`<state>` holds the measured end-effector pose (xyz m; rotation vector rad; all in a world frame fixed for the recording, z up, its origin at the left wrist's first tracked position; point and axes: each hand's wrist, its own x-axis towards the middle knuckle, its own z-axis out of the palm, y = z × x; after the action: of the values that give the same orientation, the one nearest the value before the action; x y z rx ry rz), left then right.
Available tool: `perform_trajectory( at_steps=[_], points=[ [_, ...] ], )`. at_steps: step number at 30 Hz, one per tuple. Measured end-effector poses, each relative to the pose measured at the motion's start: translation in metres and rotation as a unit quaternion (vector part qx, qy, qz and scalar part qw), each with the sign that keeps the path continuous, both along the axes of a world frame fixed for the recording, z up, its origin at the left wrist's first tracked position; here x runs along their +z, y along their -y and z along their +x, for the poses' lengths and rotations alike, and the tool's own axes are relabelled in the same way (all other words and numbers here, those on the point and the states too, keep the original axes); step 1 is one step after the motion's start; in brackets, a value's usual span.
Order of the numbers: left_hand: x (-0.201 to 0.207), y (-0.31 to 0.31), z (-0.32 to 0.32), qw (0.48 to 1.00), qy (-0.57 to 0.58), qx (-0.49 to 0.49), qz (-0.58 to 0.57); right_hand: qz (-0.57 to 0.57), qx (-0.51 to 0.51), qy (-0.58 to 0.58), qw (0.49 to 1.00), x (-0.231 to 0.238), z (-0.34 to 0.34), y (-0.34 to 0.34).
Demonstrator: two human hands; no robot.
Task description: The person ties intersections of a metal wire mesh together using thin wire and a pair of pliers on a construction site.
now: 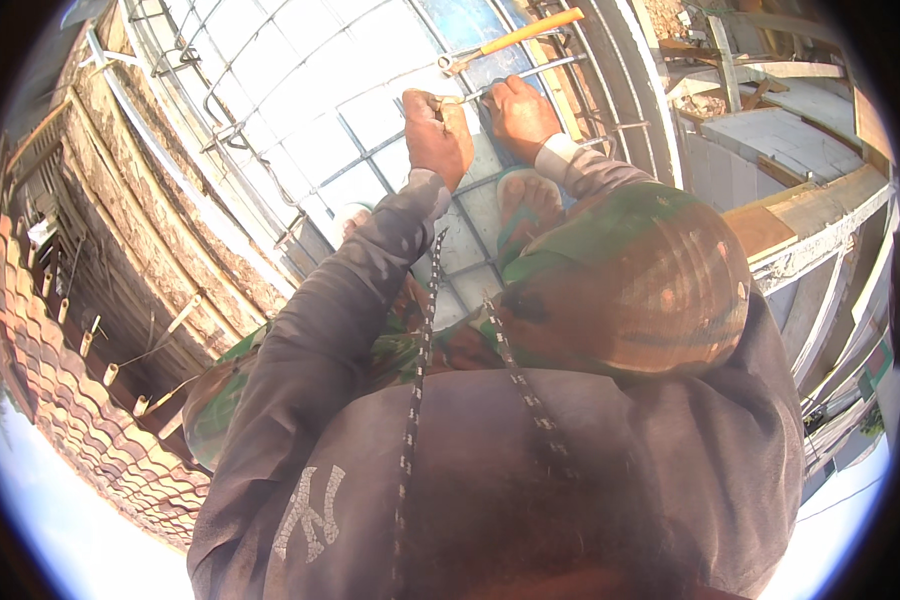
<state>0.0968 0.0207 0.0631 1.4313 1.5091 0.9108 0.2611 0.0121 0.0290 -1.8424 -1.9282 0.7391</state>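
Note:
Both my hands are together low over a grid of steel reinforcing bars. My left hand is closed in a fist, thumb and fingers pinched at a thin bar; whatever small thing is in the pinch cannot be made out. Just to its right, my right hand is also closed, fingers curled down by the same bar, and its grip is hidden. Beyond them lie pincers with orange handles, resting on the bars, their metal head toward the left.
My sandalled foot stands on the grid, over pale and blue sheeting. Bent bars run along the left side. A tiled roof slopes away at the lower left. Timber boards and grey panels lie at the right. Two hood cords hang before me.

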Motion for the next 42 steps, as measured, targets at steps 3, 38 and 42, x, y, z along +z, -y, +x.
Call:
perform_trajectory(
  at_steps=[3, 38, 42],
  points=[
    [0.01, -0.001, 0.001, 0.999, 0.013, -0.031, -0.009, -0.009, -0.019, -0.004, 1.0, 0.0, 0.0, 0.001],
    [-0.024, -0.016, -0.005, 0.958, -0.223, -0.173, 0.06, -0.296, -0.284, -0.445, 0.796, 0.017, 0.003, -0.01],
    [-0.03, -0.023, -0.006, 0.951, -0.235, -0.191, 0.062, -0.312, -0.203, -0.413, 0.831, 0.019, 0.012, -0.014]
  ],
)
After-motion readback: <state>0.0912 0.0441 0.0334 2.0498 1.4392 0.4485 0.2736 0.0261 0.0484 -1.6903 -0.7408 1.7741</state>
